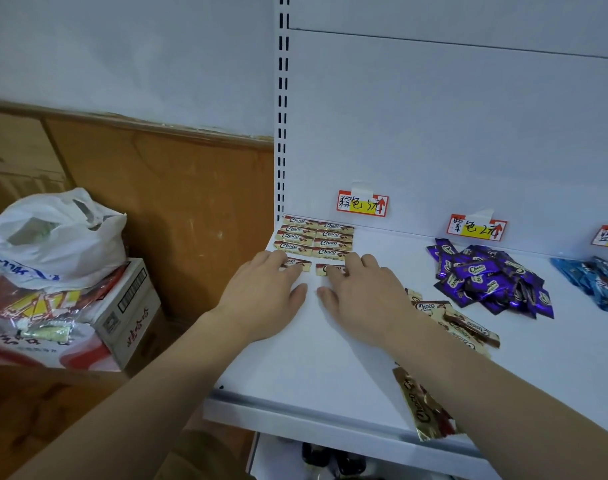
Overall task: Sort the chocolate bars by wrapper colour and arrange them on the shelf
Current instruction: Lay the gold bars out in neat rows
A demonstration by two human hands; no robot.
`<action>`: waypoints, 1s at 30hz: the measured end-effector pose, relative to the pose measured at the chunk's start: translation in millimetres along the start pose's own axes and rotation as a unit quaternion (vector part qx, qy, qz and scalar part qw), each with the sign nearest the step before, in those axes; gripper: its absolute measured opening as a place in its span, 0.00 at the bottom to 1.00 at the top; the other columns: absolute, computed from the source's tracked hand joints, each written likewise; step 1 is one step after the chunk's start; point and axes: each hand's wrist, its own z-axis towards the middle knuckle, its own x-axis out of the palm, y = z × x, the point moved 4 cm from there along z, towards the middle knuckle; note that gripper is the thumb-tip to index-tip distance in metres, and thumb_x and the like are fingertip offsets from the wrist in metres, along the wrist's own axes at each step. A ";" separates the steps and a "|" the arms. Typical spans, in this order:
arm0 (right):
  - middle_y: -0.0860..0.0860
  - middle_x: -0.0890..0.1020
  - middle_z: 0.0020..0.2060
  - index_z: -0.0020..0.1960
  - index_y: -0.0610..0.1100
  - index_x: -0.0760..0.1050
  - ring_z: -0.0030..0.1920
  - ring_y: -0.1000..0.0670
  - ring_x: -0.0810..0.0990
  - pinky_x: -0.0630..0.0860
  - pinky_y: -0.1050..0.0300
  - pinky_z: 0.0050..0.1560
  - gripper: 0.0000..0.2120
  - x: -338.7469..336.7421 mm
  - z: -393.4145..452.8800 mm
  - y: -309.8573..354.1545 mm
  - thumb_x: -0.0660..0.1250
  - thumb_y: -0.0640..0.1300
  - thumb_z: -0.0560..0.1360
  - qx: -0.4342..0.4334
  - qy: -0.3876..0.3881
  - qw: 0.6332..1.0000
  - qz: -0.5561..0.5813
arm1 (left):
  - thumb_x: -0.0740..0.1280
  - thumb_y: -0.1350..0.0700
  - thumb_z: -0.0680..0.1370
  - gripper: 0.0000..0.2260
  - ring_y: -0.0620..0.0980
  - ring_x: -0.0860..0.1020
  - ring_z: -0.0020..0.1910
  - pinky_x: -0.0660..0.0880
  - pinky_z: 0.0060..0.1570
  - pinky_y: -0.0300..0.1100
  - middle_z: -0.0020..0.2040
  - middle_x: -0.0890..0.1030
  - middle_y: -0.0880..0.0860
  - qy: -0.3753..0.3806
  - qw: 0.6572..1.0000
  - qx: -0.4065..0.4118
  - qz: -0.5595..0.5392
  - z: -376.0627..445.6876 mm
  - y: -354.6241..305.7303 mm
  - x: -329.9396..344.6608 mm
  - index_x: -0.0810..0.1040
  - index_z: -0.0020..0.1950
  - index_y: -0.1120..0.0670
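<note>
Both hands lie flat on the white shelf [295, 358], fingers straight, each pressing one gold-and-brown Choco bar into the front of a two-column grid [314, 237] in the back left corner. The left hand [264, 292] covers the left bar [297, 264]; the right hand [361, 292] covers the right bar [326, 269]. Each grip is open, fingertips on top, not pinching. Both bars lie long axis left to right, under the fingertips, just short of the row behind. The next push seems to run straight back. More gold bars [458, 323] wait to the right, nearer the right hand; how many is hard to tell. Purple bars [489, 275] and blue bars [597, 282] are piled further right.
</note>
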 end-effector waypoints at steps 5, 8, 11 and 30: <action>0.45 0.77 0.56 0.62 0.47 0.77 0.56 0.42 0.74 0.72 0.48 0.46 0.34 4.8 4.2 5.1 0.38 0.61 0.78 0.017 -0.023 1.000 -0.014 | 0.48 0.39 0.81 0.28 0.53 0.69 0.69 0.73 0.63 0.49 0.69 0.73 0.49 -0.010 1.000 -0.010 -0.020 -0.3 0.7 3.2 0.74 0.73 0.48; 0.45 0.77 0.55 0.61 0.47 0.77 0.54 0.42 0.73 0.72 0.48 0.45 0.31 4.3 4.9 3.9 0.41 0.60 0.79 0.018 -0.030 0.999 -0.016 | 0.48 0.39 0.81 0.28 0.52 0.69 0.69 0.73 0.63 0.49 0.69 0.73 0.49 -0.017 1.000 -0.009 -0.022 -0.7 -0.7 2.4 0.74 0.74 0.48; 0.46 0.76 0.56 0.62 0.47 0.76 0.55 0.43 0.73 0.73 0.47 0.47 0.30 4.8 4.8 4.3 0.41 0.61 0.80 0.017 -0.025 0.999 -0.017 | 0.49 0.39 0.81 0.27 0.53 0.69 0.69 0.73 0.64 0.50 0.70 0.73 0.49 -0.021 0.999 -0.011 -0.023 -0.7 -0.5 2.6 0.74 0.74 0.48; 0.45 0.74 0.62 0.74 0.48 0.71 0.59 0.42 0.72 0.73 0.46 0.52 0.29 3.9 3.1 3.6 0.46 0.61 0.82 0.015 -0.017 1.000 -0.004 | 0.55 0.41 0.84 0.24 0.52 0.66 0.73 0.69 0.69 0.51 0.74 0.71 0.49 -0.025 0.999 -0.017 -0.035 -0.4 0.0 3.3 0.70 0.78 0.48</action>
